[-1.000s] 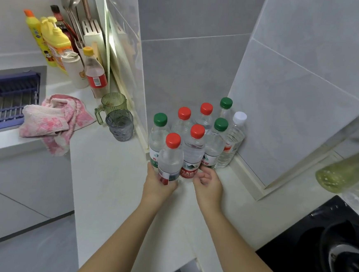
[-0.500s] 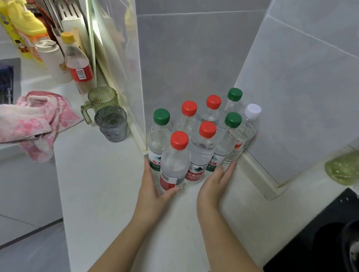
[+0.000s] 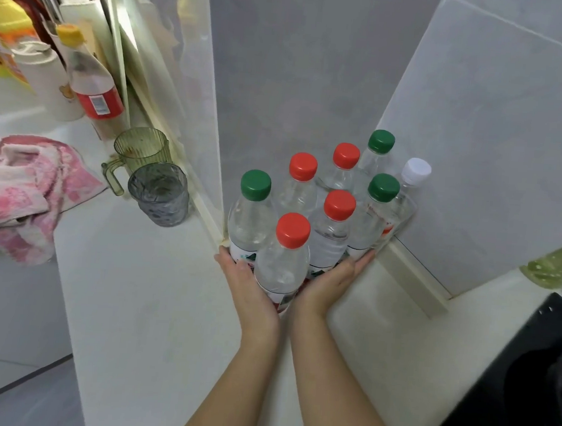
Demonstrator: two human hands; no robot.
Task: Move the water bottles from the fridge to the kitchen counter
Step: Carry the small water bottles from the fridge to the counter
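Observation:
Several clear water bottles stand packed together in the corner of the white kitchen counter [image 3: 151,303], with red, green and one white cap. Nearest me is a red-capped bottle [image 3: 285,263]; a green-capped bottle [image 3: 250,217] stands at its left. My left hand [image 3: 250,284] presses flat against the left side of the group's base. My right hand [image 3: 329,285] lies with straight fingers along the right side, reaching the base of another green-capped bottle [image 3: 371,216]. The two hands cup the cluster between them. The fridge is out of view.
Two ribbed cups, green [image 3: 139,154] and grey [image 3: 158,193], stand left of the bottles by a tiled wall edge. A pink towel [image 3: 19,189] drapes over the counter's left side. Sauce and detergent bottles [image 3: 91,80] stand at far left. A black stove [image 3: 525,383] sits at right.
Both hands have slid forward around the bottle cluster's base, fingers spreading flat along its sides. The view has moved closer to the corner.

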